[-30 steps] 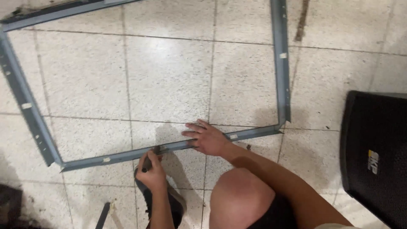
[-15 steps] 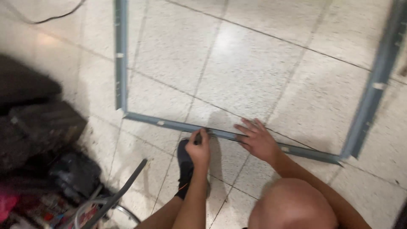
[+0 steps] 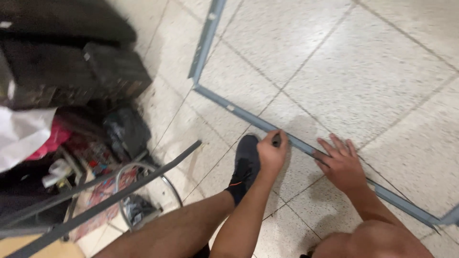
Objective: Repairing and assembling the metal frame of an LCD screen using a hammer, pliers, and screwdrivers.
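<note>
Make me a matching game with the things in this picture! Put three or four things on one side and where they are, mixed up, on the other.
Things:
1. left hand
2. right hand
3. black shoe
4. white cloth

Places or states:
A. far left, on the dark pile
B. fist around a small dark tool at the grey frame
C. flat on the frame
D. on the tiles beside the fist

Pairs: 1-B, 2-C, 3-D, 4-A
</note>
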